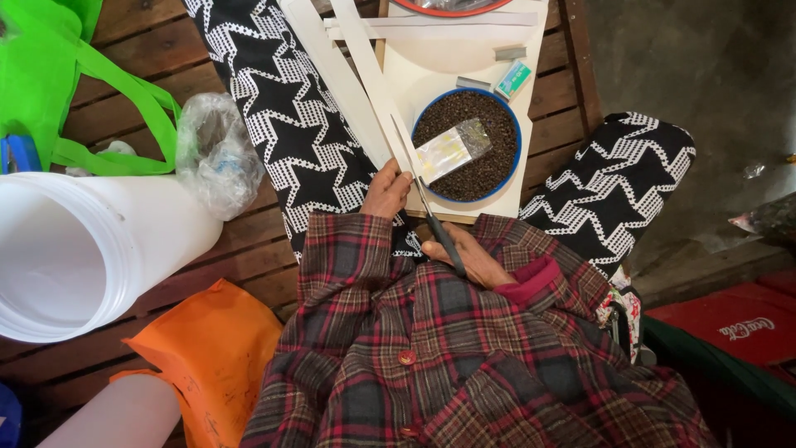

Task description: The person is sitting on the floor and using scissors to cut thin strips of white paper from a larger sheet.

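My left hand [386,191] pinches the near end of a long cream paper strip [369,79] that runs up and away across my lap. My right hand [468,259] grips dark-handled scissors [431,211], whose blades point up along the strip's edge just right of my left thumb. Right beside the blades sits a blue-rimmed bowl [515,141] of dark seeds with a small clear packet [453,149] lying on top. The bowl rests on a cream board [431,62]. My plaid sleeves and star-patterned trousers fill the lower and middle view.
A big white bucket [75,249] lies on its side at left, with a crumpled clear plastic bag [214,153] and a green cloth bag [58,75] nearby. An orange bag [211,353] sits below. A small green box [514,79] and a red-rimmed dish [452,7] lie on the board.
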